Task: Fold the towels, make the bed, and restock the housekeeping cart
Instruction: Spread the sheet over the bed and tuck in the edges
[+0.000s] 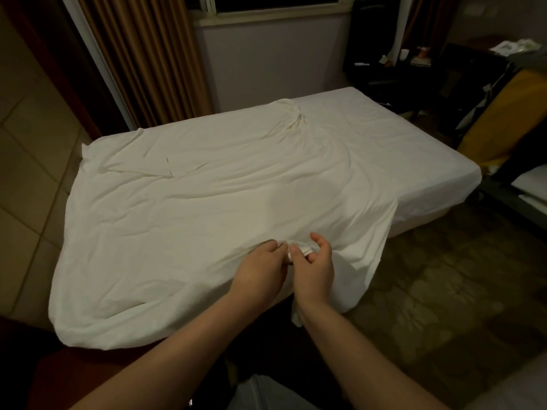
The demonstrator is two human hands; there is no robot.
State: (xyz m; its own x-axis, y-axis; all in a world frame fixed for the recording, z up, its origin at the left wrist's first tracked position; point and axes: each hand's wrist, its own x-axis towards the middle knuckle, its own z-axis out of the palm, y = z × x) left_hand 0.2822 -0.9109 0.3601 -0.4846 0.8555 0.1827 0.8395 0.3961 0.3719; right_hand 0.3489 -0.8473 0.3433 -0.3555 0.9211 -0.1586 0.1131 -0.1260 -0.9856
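We hold a bunched fold at the near edge of the white sheet (192, 217), pinched in both our left hand (260, 269) and right hand (315, 269), as it lies creased lengthwise along the bed (414, 149), running far-right toward the window (275, 4), beside a brown curtain (133, 54) and tiled floor (26, 161).

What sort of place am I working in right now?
Most likely a hotel guest room: a bed under a loose white sheet, a cart with a yellow bag at the right, and heavy curtains beside the window.
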